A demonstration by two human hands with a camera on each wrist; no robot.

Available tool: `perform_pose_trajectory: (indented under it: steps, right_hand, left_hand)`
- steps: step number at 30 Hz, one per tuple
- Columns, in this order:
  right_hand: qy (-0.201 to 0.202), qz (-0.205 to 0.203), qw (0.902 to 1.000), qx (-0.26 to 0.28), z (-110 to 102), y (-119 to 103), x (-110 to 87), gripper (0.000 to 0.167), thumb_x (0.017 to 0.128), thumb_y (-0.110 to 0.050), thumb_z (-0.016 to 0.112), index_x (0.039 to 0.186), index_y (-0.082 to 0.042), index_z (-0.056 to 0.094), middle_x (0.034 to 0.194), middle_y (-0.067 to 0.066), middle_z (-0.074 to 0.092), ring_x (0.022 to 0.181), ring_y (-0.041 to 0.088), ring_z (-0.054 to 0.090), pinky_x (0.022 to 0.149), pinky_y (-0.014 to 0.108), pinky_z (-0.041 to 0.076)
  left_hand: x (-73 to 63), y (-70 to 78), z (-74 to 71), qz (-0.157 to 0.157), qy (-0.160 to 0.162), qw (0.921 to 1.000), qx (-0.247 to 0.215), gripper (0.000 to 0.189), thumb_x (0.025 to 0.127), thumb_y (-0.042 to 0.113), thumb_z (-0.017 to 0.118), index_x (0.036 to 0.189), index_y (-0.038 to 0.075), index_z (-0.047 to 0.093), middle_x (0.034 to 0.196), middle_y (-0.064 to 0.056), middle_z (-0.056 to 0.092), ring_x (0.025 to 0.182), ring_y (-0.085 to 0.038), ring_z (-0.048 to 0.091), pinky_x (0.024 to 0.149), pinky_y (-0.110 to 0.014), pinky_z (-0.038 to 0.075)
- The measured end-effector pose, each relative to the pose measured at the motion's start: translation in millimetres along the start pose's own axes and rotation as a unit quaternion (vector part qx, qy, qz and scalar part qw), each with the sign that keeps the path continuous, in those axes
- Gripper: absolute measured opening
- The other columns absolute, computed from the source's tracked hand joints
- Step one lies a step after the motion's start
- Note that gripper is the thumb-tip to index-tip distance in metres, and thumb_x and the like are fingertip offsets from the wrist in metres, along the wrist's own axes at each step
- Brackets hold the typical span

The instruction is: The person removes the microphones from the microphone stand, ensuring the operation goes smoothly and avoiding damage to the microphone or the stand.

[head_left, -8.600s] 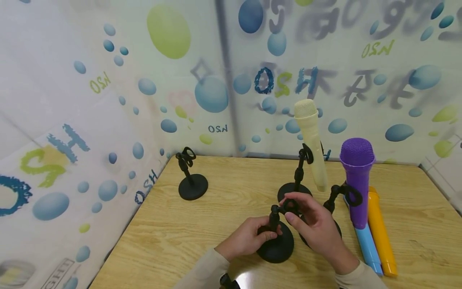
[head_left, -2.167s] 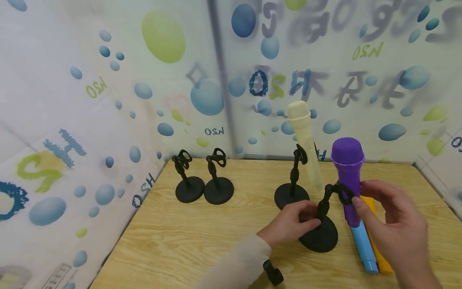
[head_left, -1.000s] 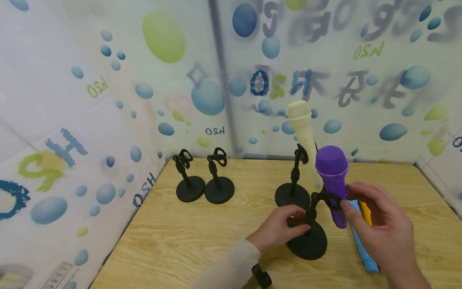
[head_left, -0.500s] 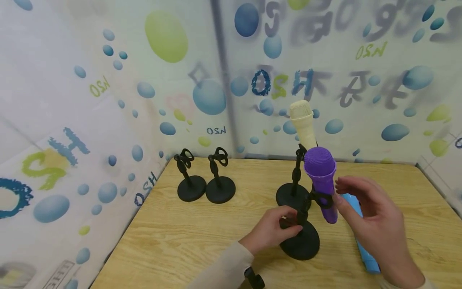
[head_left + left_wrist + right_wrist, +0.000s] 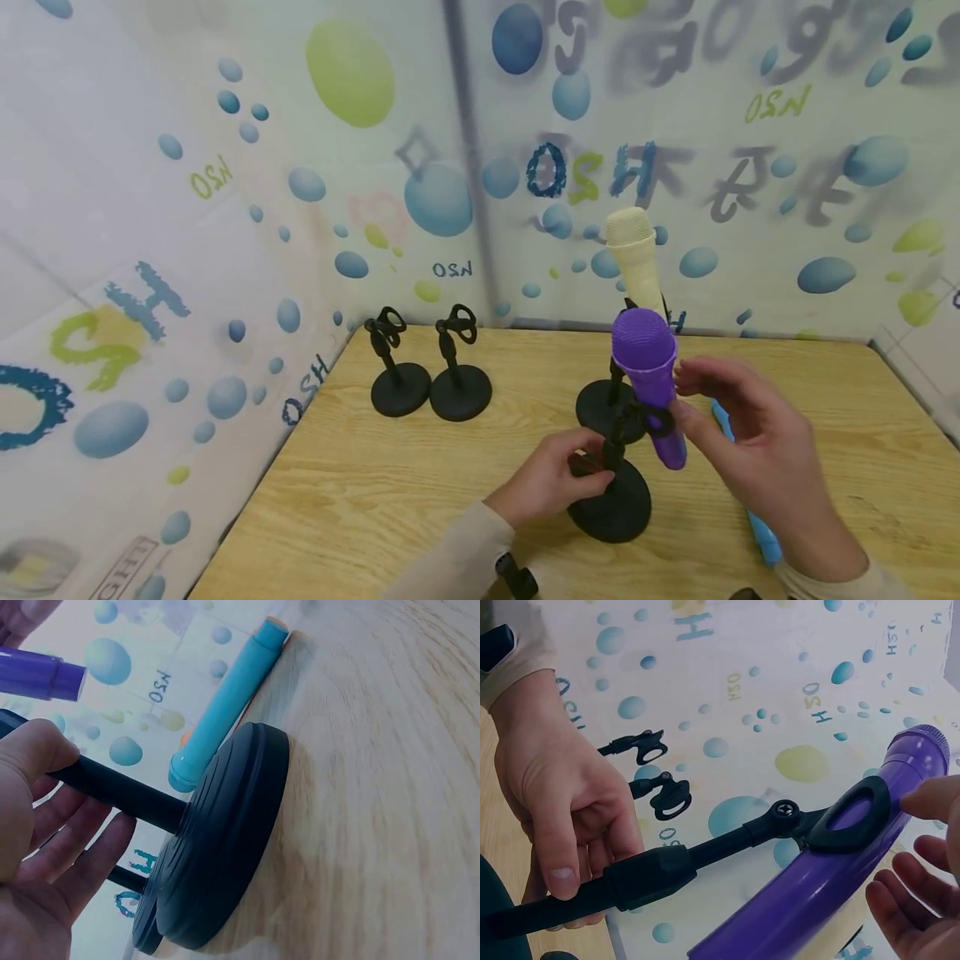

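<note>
A purple microphone [image 5: 651, 375] sits tilted in the clip of a black desktop microphone stand [image 5: 622, 510]. My left hand [image 5: 546, 482] grips this stand's pole just above the round base, thumb on one side and fingers on the other, as the left wrist view shows. My right hand [image 5: 761, 454] is beside the purple microphone, fingers loosely bent. In the right wrist view one fingertip touches the microphone near the clip, and the other fingers [image 5: 904, 896] stand apart from it. Behind, a cream microphone [image 5: 632, 254] rests in another stand [image 5: 591, 407], partly hidden by the purple one.
Two stands with bare clips, one left [image 5: 400, 390] and one right [image 5: 461, 393], stand side by side at the table's back left. A light blue microphone [image 5: 229, 701] lies on the wooden table [image 5: 360, 508], partly behind my right hand. A printed curtain [image 5: 450, 108] borders the table.
A second bare stand has joined the one at back left. My left hand has taken hold of the purple microphone's stand, which has shifted left, in front of the cream one; my right hand followed.
</note>
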State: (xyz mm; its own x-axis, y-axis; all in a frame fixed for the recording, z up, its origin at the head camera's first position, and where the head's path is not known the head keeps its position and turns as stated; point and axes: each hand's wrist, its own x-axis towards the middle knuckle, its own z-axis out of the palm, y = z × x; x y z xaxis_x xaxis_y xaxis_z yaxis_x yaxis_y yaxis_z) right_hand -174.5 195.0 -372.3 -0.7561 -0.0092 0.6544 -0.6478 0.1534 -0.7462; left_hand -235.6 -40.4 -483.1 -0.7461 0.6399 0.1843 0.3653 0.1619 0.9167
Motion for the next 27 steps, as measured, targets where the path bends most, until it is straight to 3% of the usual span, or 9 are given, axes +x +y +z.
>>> perform_pose_trajectory:
  steps: [6,14,21,27]
  right_hand:
    - [-0.014,-0.004,0.9999,0.008,5.9,-3.8,6.3,0.050,0.085,0.030,0.070,0.133,0.014,0.064,0.125,0.004,0.072,0.116,0.010,0.071,0.106,0.018,0.054]
    - [-0.050,-0.042,0.9947,-0.079,12.2,-14.5,13.5,0.067,0.080,0.028,0.078,0.140,0.001,0.066,0.134,0.002,0.071,0.123,0.008,0.070,0.106,0.015,0.053]
    - [-0.042,-0.040,0.9922,-0.110,18.9,-21.5,20.3,0.068,0.078,0.024,0.083,0.138,-0.003,0.068,0.130,-0.004,0.072,0.121,0.004,0.070,0.105,0.013,0.053]
    - [-0.044,-0.035,0.9922,-0.111,21.4,-22.6,23.8,0.065,0.078,0.023,0.084,0.136,-0.001,0.069,0.128,-0.006,0.072,0.121,0.002,0.070,0.104,0.013,0.053]
  left_hand:
    - [-2.5,-1.6,-4.4,-0.003,0.001,1.0000,-0.006,0.024,0.101,0.004,0.074,0.125,0.007,0.071,0.120,-0.016,0.076,0.106,0.001,0.068,0.097,-0.022,0.060]
    - [-3.1,-4.5,-3.4,-0.007,-0.012,0.9998,-0.013,0.032,0.105,0.012,0.073,0.135,0.004,0.070,0.131,-0.016,0.076,0.111,0.000,0.071,0.099,-0.021,0.058]
    - [0.3,-5.8,4.3,-0.013,-0.014,0.9996,-0.022,0.021,0.106,0.013,0.069,0.122,0.001,0.076,0.125,-0.017,0.079,0.116,-0.001,0.072,0.101,-0.019,0.057]
    - [0.7,-8.1,7.8,-0.024,-0.007,0.9982,-0.054,0.024,0.105,0.011,0.069,0.123,-0.004,0.076,0.125,-0.021,0.078,0.117,-0.003,0.073,0.103,-0.019,0.056]
